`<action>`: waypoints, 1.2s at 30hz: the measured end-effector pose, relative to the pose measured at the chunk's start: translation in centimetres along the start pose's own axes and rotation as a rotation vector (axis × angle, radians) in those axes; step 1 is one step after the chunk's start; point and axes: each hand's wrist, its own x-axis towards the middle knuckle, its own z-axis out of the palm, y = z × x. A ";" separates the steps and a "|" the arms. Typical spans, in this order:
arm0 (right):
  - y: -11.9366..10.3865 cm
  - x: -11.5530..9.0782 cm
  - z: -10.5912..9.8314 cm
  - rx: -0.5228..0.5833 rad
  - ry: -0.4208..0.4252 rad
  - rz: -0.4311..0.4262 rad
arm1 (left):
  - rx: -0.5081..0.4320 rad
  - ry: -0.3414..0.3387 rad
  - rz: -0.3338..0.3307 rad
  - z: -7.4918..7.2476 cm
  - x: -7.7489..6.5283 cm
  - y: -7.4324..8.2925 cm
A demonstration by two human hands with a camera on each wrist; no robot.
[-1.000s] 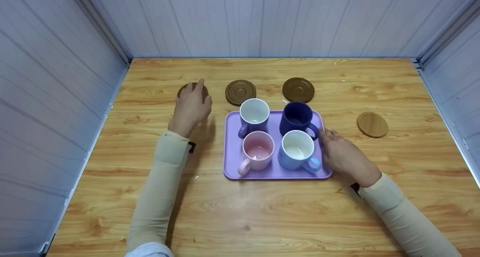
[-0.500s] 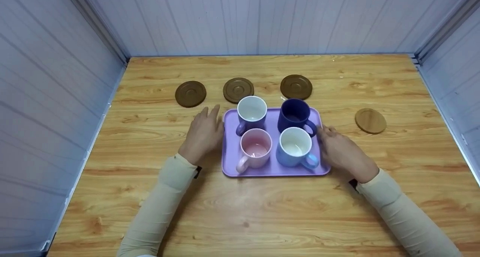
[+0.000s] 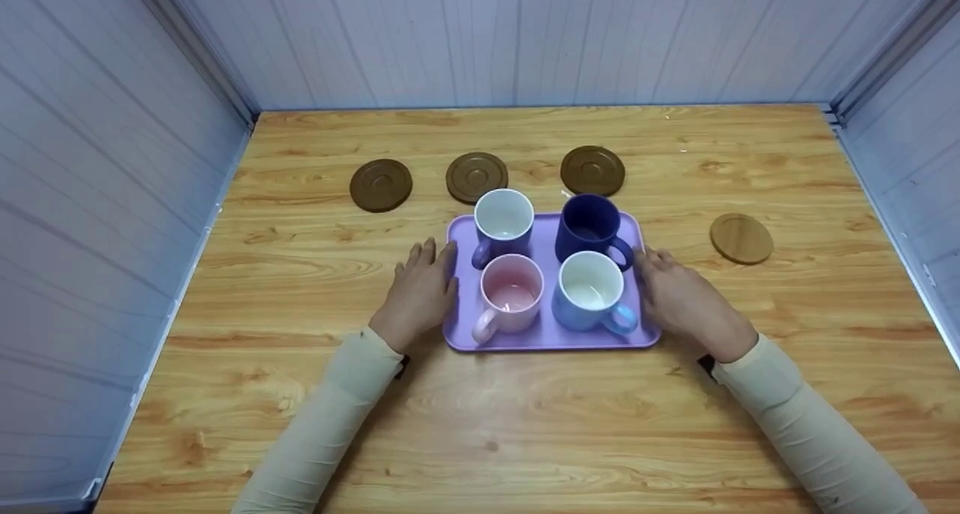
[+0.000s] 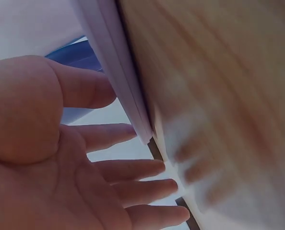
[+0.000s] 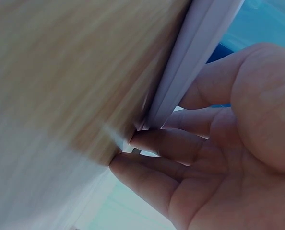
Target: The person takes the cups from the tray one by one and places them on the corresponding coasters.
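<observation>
A lilac tray [image 3: 540, 340] lies on the table bearing a purple mug with a white inside [image 3: 504, 217], a navy mug [image 3: 590, 220], a pink mug [image 3: 512, 293] and a light-blue mug [image 3: 589, 293]. My left hand [image 3: 418, 293] is at the tray's left edge. In the left wrist view its fingers [image 4: 137, 191] extend straight, thumb tip at the rim. At the right edge, my right hand [image 3: 684, 304] grips the tray. The right wrist view shows the thumb over the rim and the bent fingers [image 5: 147, 177] low against its outer side.
Dark brown coasters lie behind the tray: one at left [image 3: 381, 185], one in the middle [image 3: 477, 176] and one at right [image 3: 592, 170]. A lighter wooden coaster [image 3: 741, 238] lies to the right. Pale panels [image 3: 480, 41] wall the table [image 3: 487, 424] at back and sides.
My left hand has left the far-left coaster and come back and right to the tray's left edge. The right hand stays at the right edge. Tray and mugs keep their places.
</observation>
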 end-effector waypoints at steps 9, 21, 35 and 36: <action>0.0 0.0 0.1 -0.006 0.004 0.001 | -0.029 -0.030 0.066 0.3 -0.1 0.0; 0.0 0.0 0.0 -0.006 -0.003 0.002 | -0.032 0.019 0.124 0.3 -0.2 0.0; 0.1 0.2 0.1 -0.004 -0.013 0.005 | -0.029 0.003 0.108 0.3 0.0 0.0; 0.1 0.3 0.1 -0.004 -0.014 0.006 | -0.028 0.003 0.106 0.3 0.0 0.0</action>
